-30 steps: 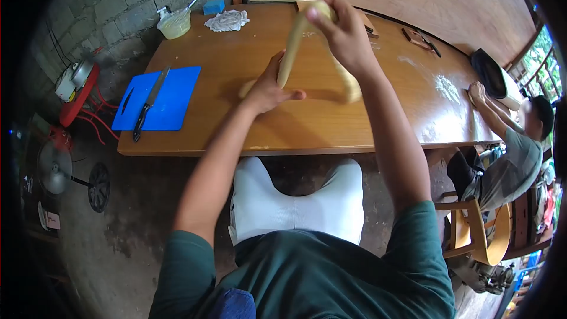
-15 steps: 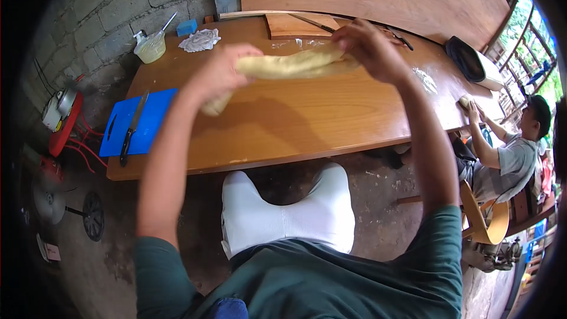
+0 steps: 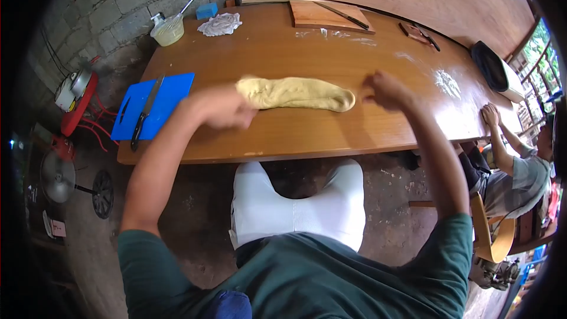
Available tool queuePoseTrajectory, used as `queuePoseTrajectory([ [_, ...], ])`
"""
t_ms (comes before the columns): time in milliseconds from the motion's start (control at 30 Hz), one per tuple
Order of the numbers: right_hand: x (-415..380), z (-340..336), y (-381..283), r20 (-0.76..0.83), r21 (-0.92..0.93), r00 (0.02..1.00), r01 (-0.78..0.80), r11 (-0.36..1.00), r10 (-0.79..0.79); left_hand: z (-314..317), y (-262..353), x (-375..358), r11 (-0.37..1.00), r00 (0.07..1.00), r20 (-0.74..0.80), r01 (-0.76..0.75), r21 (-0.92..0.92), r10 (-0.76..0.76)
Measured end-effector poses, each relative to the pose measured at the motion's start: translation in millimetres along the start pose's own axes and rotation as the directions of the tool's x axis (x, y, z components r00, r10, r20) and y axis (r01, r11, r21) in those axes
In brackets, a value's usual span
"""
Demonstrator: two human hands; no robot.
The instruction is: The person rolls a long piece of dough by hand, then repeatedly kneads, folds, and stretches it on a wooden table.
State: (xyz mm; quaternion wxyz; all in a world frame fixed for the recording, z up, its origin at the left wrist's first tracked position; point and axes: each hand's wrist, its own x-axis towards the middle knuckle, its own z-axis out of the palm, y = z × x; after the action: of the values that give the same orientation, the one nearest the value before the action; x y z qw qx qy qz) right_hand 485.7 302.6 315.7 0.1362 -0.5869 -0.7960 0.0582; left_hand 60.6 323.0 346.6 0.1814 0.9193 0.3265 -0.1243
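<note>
One gap divides dough (image 3: 298,93) from right hand (image 3: 385,90); left hand (image 3: 225,108) seemingly touches.

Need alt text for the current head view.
A long, pale yellow roll of dough lies on a brown wooden table, a blurred left hand at one end and the right hand just off the other. To the left, a black-handled knife lies across a blue rectangular cutting board.

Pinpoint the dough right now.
Head view, centre: the dough lies on the wooden table, left hand at its left end, right hand clear of its right end.
</note>
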Motion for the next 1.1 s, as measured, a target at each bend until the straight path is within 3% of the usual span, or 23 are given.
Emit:
queuePoseTrajectory([
  [33, -21, 20, 13, 0.054, -0.191, 0.994, 0.101, 0.976, -0.093, 19, -18, -10, 0.998, 0.996, -0.078, 0.039, -0.047, -0.042],
  [67, -26, 17, 4, -0.043, -0.024, 0.996, 0.075, 0.997, -0.076, 32, -34, -10, 0.992, 0.984, -0.155, 0.076, -0.099, -0.091],
  [100, -24, 9, -15, -0.041, -0.020, 0.997, 0.070, 0.997, -0.071, 28, -29, -9, 0.992, 0.985, -0.149, 0.075, -0.098, -0.089],
  [167, -22, 7, -72, -0.186, 0.123, 0.983, 0.028, 0.992, -0.005, 25, -3, -1, 0.992, 0.870, -0.491, -0.020, -0.128, -0.046],
  [200, -12, 36, -78, -0.178, 0.137, 0.979, 0.125, 0.983, -0.099, 37, 2, 18, 0.991, 0.877, -0.480, -0.038, -0.131, -0.030],
  [267, 8, 92, -104, 0.067, 0.089, 0.989, 0.123, 0.988, -0.129, 74, -2, 76, 0.997, 0.926, -0.375, -0.069, -0.039, 0.050],
  [300, 19, 120, -109, 0.151, 0.037, 0.989, -0.011, 0.999, 0.005, 92, -11, 96, 0.996, 0.959, -0.282, 0.016, -0.084, -0.039],
  [467, 57, 142, -86, 0.127, 0.047, 0.990, -0.069, 0.996, 0.063, 86, -30, 112, 0.993, 0.944, -0.325, 0.091, 0.079, -0.061],
  [533, 69, 145, -77, 0.107, -0.041, 0.993, -0.037, 0.998, 0.042, 79, -36, 118, 0.996, 0.946, -0.314, 0.068, -0.049, -0.080],
  [567, 73, 147, -68, 0.070, 0.049, 0.997, 0.010, 0.999, -0.013, 69, -38, 118, 0.996, 0.946, -0.314, 0.072, -0.045, -0.083],
  [600, 76, 124, -73, 0.062, 0.049, 0.998, 0.014, 0.999, -0.017, 55, -38, 118, 0.986, 0.940, -0.325, 0.057, -0.157, -0.106],
  [667, 76, 62, -91, 0.380, 0.045, 0.882, -0.319, 0.947, 0.279, 49, -42, 121, 0.963, 0.933, -0.336, 0.036, -0.266, -0.128],
  [700, 68, 87, -73, -0.003, -0.147, 0.988, -0.152, 0.977, 0.154, 63, -45, 127, 0.974, 0.873, -0.433, 0.192, -0.120, -0.225],
  [733, 64, 111, -55, 0.004, -0.149, 0.988, -0.153, 0.977, 0.155, 77, -49, 133, 0.934, 0.790, -0.538, 0.356, 0.014, -0.293],
  [800, 42, 119, -60, -0.024, -0.111, 0.987, -0.162, 0.981, 0.160, 81, -47, 128, 0.956, 0.803, -0.540, 0.292, -0.009, -0.250],
  [867, 18, 109, -68, -0.041, -0.121, 0.992, -0.126, 0.985, 0.122, 70, -26, 103, 0.960, 0.869, -0.461, 0.255, 0.113, -0.177],
  [1000, 5, 82, -88, -0.015, -0.001, 0.997, -0.082, 0.997, 0.082, 66, -11, 101, 0.962, 0.845, -0.490, 0.270, 0.043, -0.215],
  [1067, 10, 43, -112, -0.026, 0.021, 0.999, -0.028, 0.999, 0.029, 65, -11, 106, 0.992, 0.837, -0.537, 0.125, -0.008, -0.109],
  [1100, 9, 21, -129, -0.236, 0.074, 0.970, 0.080, 0.994, -0.061, 77, -20, 116, 0.999, 0.751, -0.660, 0.010, -0.042, -0.035],
])
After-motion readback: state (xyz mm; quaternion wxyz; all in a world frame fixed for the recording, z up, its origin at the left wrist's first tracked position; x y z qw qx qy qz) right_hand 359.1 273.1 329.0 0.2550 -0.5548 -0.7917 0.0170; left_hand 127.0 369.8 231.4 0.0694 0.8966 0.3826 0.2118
